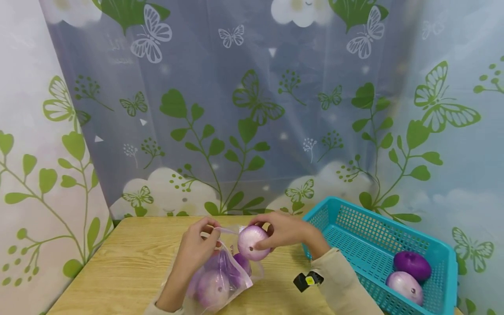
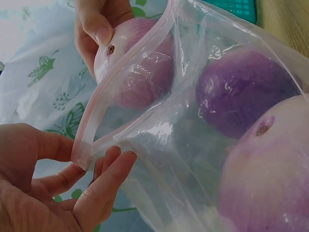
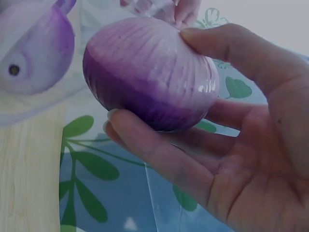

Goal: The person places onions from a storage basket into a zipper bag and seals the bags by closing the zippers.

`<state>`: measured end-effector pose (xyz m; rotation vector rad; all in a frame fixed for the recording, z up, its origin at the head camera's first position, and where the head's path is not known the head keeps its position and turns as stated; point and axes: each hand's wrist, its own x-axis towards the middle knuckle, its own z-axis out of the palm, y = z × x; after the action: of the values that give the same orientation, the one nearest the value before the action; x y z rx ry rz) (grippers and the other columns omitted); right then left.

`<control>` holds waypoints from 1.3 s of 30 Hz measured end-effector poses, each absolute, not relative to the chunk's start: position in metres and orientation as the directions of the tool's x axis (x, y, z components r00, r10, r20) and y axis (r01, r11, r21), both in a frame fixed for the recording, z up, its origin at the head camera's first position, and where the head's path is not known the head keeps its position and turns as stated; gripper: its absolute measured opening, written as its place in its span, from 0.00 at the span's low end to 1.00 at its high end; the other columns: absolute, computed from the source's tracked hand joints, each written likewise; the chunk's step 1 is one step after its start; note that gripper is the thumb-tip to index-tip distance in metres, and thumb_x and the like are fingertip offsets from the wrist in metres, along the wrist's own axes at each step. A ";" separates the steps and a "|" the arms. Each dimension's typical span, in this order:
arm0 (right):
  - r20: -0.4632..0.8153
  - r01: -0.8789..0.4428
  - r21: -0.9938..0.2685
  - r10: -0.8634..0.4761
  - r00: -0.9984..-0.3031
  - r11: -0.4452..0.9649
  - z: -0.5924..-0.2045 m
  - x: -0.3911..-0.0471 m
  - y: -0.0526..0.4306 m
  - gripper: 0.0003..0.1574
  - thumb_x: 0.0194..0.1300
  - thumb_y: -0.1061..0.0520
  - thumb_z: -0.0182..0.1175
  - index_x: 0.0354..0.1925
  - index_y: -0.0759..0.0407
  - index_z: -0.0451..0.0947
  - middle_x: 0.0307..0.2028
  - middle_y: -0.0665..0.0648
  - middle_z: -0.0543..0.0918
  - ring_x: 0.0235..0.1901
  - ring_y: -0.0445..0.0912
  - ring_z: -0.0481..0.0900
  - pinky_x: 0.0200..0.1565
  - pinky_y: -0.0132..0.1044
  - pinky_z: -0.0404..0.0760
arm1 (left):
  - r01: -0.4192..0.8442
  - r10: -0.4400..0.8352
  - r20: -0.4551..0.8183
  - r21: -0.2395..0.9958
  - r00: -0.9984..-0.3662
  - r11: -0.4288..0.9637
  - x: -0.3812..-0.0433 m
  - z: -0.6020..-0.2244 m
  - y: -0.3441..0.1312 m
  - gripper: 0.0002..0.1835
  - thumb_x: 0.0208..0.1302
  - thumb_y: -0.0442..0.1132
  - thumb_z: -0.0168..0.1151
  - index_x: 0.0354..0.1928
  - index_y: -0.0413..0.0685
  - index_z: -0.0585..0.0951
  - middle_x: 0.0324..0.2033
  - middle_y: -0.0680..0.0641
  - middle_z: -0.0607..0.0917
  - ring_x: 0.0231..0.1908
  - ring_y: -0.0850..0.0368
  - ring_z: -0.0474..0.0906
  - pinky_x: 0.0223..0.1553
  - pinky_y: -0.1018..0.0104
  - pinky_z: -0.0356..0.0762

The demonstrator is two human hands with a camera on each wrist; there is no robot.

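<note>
A pale purple onion (image 1: 252,243) is in the grip of my right hand (image 1: 284,231), fingers and thumb around its sides; the right wrist view shows this onion (image 3: 149,75) close up. It is at the mouth of a clear zip bag (image 1: 230,293). My left hand (image 1: 197,245) pinches the zip edge of that bag between thumb and fingers, as the left wrist view (image 2: 77,183) also shows. Inside the bag lie a pale onion (image 1: 212,289) and a darker purple onion (image 2: 246,92). Part of the bag is behind my left forearm.
At the right of the wooden table (image 1: 145,245) stands a turquoise perforated basket (image 1: 393,225). In it a dark purple onion (image 1: 411,265) and a pale one lie side by side. A small black-and-yellow device (image 1: 309,280) is at my right cuff. A patterned curtain (image 1: 252,131) hangs behind.
</note>
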<state>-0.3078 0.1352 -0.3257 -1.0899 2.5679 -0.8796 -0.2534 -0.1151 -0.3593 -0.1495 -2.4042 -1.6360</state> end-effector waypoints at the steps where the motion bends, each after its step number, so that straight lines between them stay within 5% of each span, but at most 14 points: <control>1: 0.037 -0.584 -0.604 -0.712 -0.701 0.543 -0.326 -0.307 0.133 0.31 0.62 0.48 0.70 0.61 0.52 0.78 0.52 0.53 0.85 0.40 0.39 0.85 0.38 0.30 0.88 | 0.210 -0.046 0.244 0.904 -0.969 0.371 -0.253 -0.359 -0.115 0.06 0.70 0.34 0.59 0.44 0.43 0.82 0.40 0.39 0.87 0.27 0.56 0.85 0.29 0.61 0.92; 20: 0.210 -0.593 -0.656 -0.642 -0.738 0.467 -0.355 -0.296 0.116 0.30 0.63 0.47 0.72 0.57 0.56 0.74 0.51 0.57 0.85 0.42 0.43 0.85 0.44 0.34 0.89 | 0.210 -0.050 0.242 0.913 -0.969 0.351 -0.255 -0.360 -0.112 0.06 0.70 0.34 0.59 0.43 0.41 0.82 0.39 0.37 0.86 0.26 0.55 0.85 0.29 0.60 0.92; 39: 0.239 -0.608 -0.666 -0.648 -0.723 0.433 -0.360 -0.276 0.109 0.32 0.69 0.54 0.67 0.66 0.63 0.72 0.55 0.62 0.83 0.46 0.51 0.87 0.43 0.29 0.89 | 0.224 -0.041 0.254 0.908 -0.966 0.353 -0.254 -0.359 -0.115 0.06 0.70 0.33 0.59 0.44 0.41 0.82 0.39 0.37 0.86 0.26 0.54 0.85 0.29 0.59 0.92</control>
<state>-0.2763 0.1091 -0.3604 -1.1462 2.6148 -1.1802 -0.2543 -0.1148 -0.3587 -0.1652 -2.3832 -1.6563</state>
